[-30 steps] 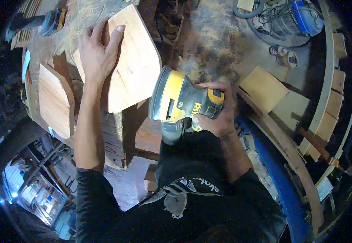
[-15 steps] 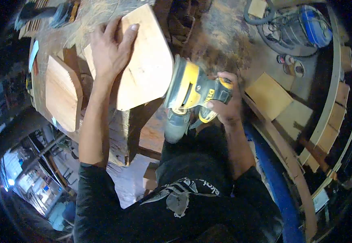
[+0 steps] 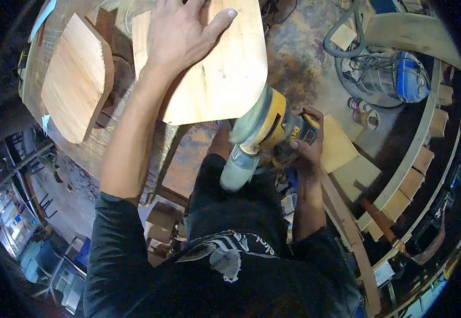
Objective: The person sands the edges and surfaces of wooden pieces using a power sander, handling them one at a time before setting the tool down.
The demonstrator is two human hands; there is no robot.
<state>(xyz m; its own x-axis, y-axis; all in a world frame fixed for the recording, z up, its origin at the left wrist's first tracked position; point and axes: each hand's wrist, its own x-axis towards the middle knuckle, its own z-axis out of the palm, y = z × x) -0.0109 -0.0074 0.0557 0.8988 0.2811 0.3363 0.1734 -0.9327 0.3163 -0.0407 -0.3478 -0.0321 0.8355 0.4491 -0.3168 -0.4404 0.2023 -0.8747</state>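
Note:
My left hand (image 3: pixel 183 40) lies on a pale wooden board (image 3: pixel 222 71), thumb spread away from the fingers; the fingertips run out of the frame at the top. The board has rounded corners and juts over the workbench edge. My right hand (image 3: pixel 311 146) is wrapped around a yellow and black random orbital sander (image 3: pixel 275 119). The sander is tipped on its side, its pad against the board's near right corner. A grey dust canister (image 3: pixel 239 168) hangs from it towards my lap.
Another shaped board (image 3: pixel 76 79) lies on the workbench (image 3: pixel 116 114) to the left. On the floor at right stand a blue-topped shop vacuum (image 3: pixel 411 77) with its hose (image 3: pixel 332 37). Flat wooden panels (image 3: pixel 339 143) and a long curved rail (image 3: pixel 410 167) with wood blocks are nearer.
The camera view has shifted, so the board appears higher and further right. The sander has turned somewhat around the board's near right corner. My left hand stays on the board.

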